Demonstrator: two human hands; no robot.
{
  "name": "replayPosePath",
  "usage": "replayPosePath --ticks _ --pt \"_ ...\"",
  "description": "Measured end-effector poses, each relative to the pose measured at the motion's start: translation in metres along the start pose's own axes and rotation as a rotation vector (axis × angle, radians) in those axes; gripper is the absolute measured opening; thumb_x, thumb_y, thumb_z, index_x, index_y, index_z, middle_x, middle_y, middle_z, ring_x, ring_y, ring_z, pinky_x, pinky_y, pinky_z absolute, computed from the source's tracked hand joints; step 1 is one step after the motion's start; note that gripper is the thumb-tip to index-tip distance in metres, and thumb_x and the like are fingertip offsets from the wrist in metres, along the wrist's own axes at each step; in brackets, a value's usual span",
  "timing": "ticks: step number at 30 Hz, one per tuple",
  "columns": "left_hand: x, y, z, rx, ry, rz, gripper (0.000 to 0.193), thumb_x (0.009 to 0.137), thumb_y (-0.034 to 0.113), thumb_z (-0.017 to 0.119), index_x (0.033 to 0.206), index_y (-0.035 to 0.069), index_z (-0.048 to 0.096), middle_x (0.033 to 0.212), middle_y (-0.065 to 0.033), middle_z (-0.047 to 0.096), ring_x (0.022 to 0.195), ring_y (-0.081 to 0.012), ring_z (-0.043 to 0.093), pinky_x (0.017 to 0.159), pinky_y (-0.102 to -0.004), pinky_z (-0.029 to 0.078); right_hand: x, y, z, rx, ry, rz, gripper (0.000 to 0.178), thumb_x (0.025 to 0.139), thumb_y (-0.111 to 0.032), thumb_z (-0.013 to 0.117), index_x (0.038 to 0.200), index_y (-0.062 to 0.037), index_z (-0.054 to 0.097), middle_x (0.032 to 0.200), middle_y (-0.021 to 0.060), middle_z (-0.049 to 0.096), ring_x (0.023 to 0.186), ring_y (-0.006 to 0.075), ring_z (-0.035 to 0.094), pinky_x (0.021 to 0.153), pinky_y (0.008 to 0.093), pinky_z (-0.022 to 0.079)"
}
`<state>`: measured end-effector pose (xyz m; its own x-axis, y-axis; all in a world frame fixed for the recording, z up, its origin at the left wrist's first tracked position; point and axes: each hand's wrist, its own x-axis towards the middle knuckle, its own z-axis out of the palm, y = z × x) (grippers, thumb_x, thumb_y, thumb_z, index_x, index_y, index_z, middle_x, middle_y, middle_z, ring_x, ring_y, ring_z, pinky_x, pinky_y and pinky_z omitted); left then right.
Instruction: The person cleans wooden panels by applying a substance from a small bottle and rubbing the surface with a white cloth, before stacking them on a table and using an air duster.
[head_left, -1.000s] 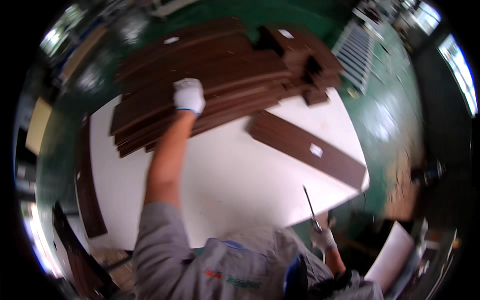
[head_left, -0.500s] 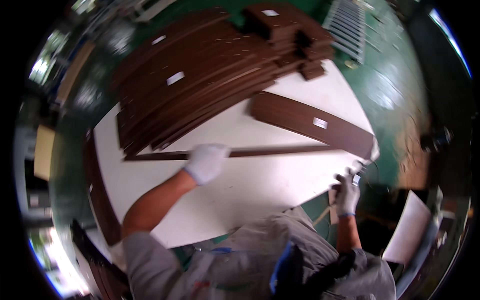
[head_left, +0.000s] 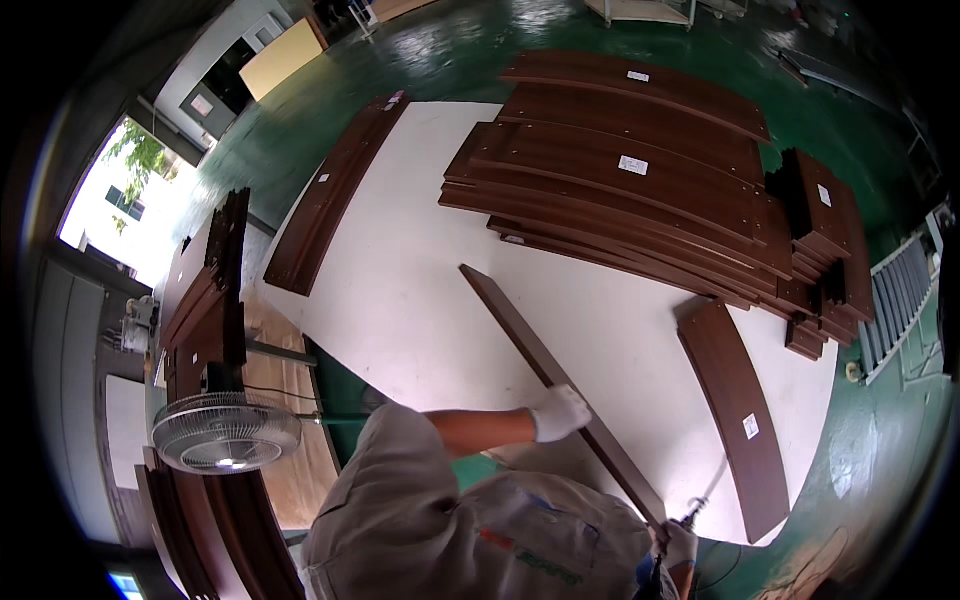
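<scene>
My left hand (head_left: 560, 413), in a white glove, is closed round the edge of a long narrow dark-brown board (head_left: 530, 345). The board slants across the white tabletop (head_left: 400, 300), from its middle down to the near right. At the board's near end is my gloved right hand (head_left: 680, 545), closed on a small dark hand tool with a thin metal tip (head_left: 692, 512). Its exact kind is hard to make out. A wider brown board (head_left: 735, 410) with a white label lies on the tabletop to the right.
Stacked brown boards (head_left: 620, 180) cover the far side, with shorter pieces (head_left: 820, 210) at their right end. More boards (head_left: 340, 190) lie along the left edge. A caged fan (head_left: 228, 432) stands at the near left, and a roller conveyor (head_left: 895, 300) at the far right.
My view has turned leftward. The narrow board has swung from lying across the table to a diagonal, with its near end now at my right hand. My left hand still holds it.
</scene>
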<state>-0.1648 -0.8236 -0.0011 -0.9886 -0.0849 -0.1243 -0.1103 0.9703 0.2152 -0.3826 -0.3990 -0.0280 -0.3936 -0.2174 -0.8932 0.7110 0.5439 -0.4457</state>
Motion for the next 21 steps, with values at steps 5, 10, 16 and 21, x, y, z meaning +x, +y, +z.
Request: replayPosePath --ticks 5,10,16,21 --pt "-0.074 -0.008 0.022 -1.655 0.834 -0.784 0.05 0.097 0.028 0.059 0.142 0.007 0.051 0.143 -0.0157 0.054 0.126 -0.0317 0.056 0.109 -0.0467 0.044 -0.017 -0.071 0.146 -0.716 -0.451 -0.427 0.025 0.089 -0.017 0.068 0.102 0.0024 0.077 0.087 0.0108 0.074 0.083 0.0147 0.068 0.07 0.0292 0.054" --pt "-0.082 -0.028 0.14 -1.89 0.972 -1.477 0.04 0.092 0.017 0.076 0.125 -0.003 0.067 0.117 -0.0117 0.071 0.102 -0.0248 0.068 0.087 -0.0388 0.056 0.001 -0.069 0.255 -0.863 -0.781 -0.25 0.034 0.09 -0.026 0.078 0.112 -0.0004 0.075 0.099 0.0099 0.076 0.087 0.0159 0.07 0.078 0.031 0.056" --pt "-0.194 -0.194 0.197 -1.549 0.921 -1.646 0.028 0.086 0.031 0.077 0.09 0.006 0.065 0.076 -0.0033 0.055 0.067 -0.019 0.051 0.06 -0.0398 0.048 0.016 -0.098 0.237 -0.714 -0.334 -0.072 0.036 0.094 -0.034 0.073 0.107 -0.0011 0.069 0.089 0.0115 0.074 0.065 0.017 0.068 0.056 0.0315 0.053" --pt "-0.355 -0.299 0.144 -1.209 1.088 -1.701 0.023 0.085 0.016 0.072 0.104 0.006 0.066 0.1 -0.0092 0.064 0.092 -0.0237 0.059 0.084 -0.0428 0.052 0.0 -0.112 0.231 -0.56 -0.013 -0.068 0.027 0.092 -0.028 0.073 0.101 -0.0025 0.067 0.083 0.0094 0.07 0.058 0.015 0.064 0.045 0.0282 0.045"
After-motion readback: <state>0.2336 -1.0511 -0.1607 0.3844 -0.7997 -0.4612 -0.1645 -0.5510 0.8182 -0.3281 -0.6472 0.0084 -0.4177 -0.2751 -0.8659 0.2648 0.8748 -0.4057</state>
